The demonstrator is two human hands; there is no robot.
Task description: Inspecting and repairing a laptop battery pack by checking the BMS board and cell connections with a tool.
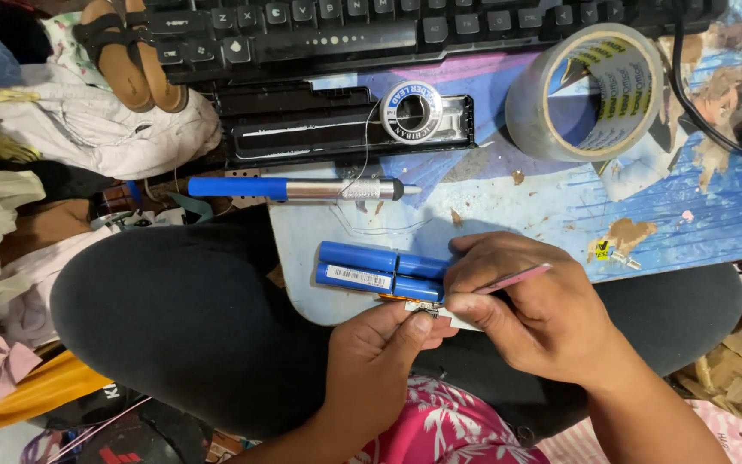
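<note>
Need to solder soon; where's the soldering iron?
The soldering iron lies on the board's left edge, between the solder spool above and the blue battery pack below.

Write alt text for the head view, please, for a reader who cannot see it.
Two hands work on a blue battery pack at a desk edge: the left hand steadies it, the right hand holds a thin pink tool. A blue soldering iron lies behind.
</note>
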